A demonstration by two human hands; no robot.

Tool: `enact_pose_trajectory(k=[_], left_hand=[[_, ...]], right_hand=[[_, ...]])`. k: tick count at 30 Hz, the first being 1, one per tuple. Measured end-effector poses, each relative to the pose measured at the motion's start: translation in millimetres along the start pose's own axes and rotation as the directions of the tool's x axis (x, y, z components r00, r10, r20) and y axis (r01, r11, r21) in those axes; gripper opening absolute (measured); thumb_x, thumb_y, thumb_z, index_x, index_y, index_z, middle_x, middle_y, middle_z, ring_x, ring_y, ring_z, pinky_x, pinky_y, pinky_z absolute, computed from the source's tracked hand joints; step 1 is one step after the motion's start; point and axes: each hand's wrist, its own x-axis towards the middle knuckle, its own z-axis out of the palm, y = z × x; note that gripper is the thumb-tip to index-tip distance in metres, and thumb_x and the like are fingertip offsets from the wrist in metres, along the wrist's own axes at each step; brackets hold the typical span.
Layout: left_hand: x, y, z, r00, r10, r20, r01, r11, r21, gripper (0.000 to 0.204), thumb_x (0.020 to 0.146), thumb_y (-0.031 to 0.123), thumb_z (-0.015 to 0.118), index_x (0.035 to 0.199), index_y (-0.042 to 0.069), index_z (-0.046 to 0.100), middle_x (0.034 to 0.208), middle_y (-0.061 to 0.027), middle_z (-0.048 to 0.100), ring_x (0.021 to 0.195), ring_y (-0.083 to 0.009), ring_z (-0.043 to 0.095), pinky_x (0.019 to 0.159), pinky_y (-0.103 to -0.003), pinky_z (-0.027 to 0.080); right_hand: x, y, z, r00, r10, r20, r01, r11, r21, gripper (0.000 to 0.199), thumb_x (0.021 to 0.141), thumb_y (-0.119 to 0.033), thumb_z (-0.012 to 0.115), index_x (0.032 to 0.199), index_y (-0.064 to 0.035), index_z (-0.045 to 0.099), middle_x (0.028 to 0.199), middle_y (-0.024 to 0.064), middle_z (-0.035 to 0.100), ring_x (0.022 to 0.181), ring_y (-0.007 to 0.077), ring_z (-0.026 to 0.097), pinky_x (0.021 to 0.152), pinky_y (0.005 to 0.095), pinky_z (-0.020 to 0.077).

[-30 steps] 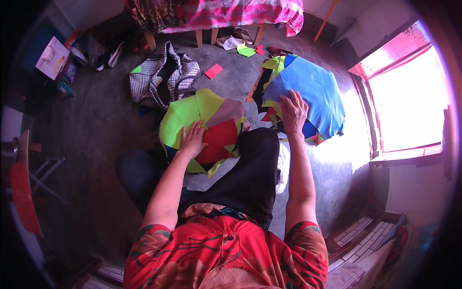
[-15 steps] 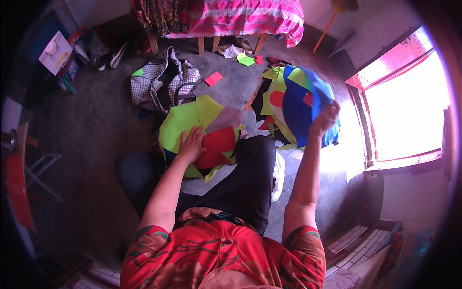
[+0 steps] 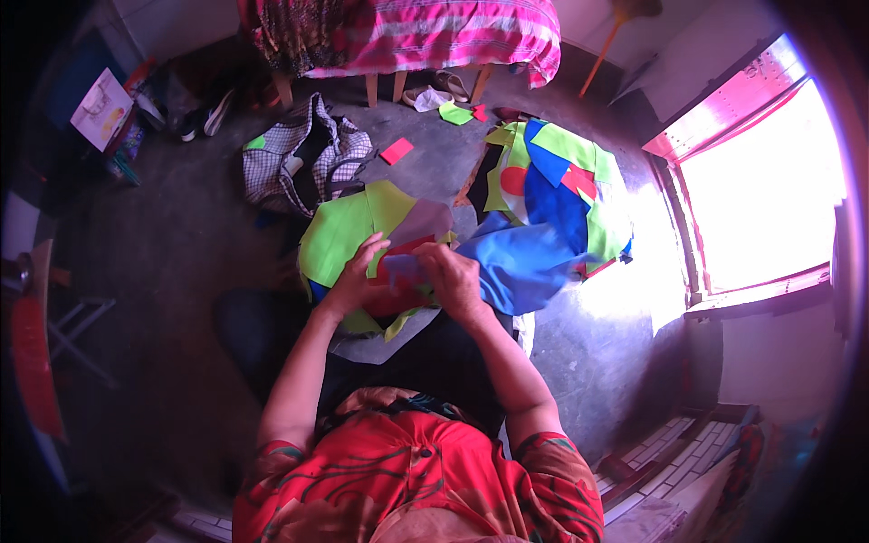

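My right hand is closed on a blue cloth piece, which trails back to the right-hand heap of scraps. One end of the piece reaches past my fingers toward my left hand. That hand has its fingers apart, over the left-hand heap, and seems to hold nothing. Lime-green cloth, mauve cloth and red cloth lie on top of the left heap, in front of my folded legs. The right heap shows blue, lime, red and white pieces.
A checked bag sits open beyond the left heap. Small red and green scraps lie on the floor. Shoes and a bed with a pink cover are at the back. A bright window is at the right.
My right hand has come from the right heap to the middle, drawing the blue cloth piece with it. My left hand has lifted off the left heap, where it lay flat.
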Motion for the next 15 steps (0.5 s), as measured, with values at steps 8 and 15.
enact_pose_trajectory(k=[8, 15], left_hand=[[-25, 30, 19, 0.981, -0.193, 0.006, 0.188, 0.948, -0.257, 0.024, 0.075, 0.01, 0.074, 0.095, 0.003, 0.064, 0.077, -0.0042, 0.064, 0.075, -0.0076, 0.056, 0.069, -0.028, 0.048], [-29, 40, 11, 0.987, -0.141, -0.076, 0.111, 0.942, -0.317, 0.008, 0.084, 0.002, 0.059, 0.091, 0.003, 0.062, 0.075, 0.0031, 0.057, 0.073, -0.0056, 0.049, 0.069, -0.023, 0.042]], right_hand=[[-30, 13, 32, 0.965, 0.149, 0.216, -0.193, 0.961, 0.198, 0.011, 0.083, -0.009, 0.065, 0.093, -0.0064, 0.064, 0.081, 0.0101, 0.067, 0.071, 0.0245, 0.068, 0.061, 0.0309, 0.0523], [-24, -3, 8, 0.975, -0.022, 0.221, 0.038, 0.997, -0.07, 0.027, 0.07, -0.006, 0.071, 0.096, -0.0084, 0.062, 0.083, 0.0064, 0.066, 0.074, 0.025, 0.065, 0.063, 0.0336, 0.0518]])
